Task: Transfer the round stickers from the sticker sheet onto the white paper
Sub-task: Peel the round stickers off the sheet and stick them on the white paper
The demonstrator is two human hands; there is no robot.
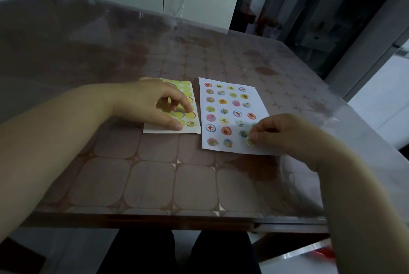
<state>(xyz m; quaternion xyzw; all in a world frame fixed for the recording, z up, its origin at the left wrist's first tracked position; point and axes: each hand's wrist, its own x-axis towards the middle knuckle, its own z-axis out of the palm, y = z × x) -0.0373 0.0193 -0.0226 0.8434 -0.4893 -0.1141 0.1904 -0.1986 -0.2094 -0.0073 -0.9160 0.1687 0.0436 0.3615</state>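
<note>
A big brown table (155,185) with a clear plastic cover holds a white paper (238,141) with rows of round picture stickers, and a yellow-green sticker sheet (188,94) lies just beside it on the left. The left hand (152,101) presses its spread fingertips down on the sticker sheet. The right hand (285,132) pinches one small round sticker (250,141) against the white paper's near right part.

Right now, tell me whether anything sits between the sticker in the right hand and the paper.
Nothing visible does. The right hand pinches the sticker right at the paper's near row, over a bare patch; placed stickers lie left and above it. The left hand rests on the sheet, apart.
</note>
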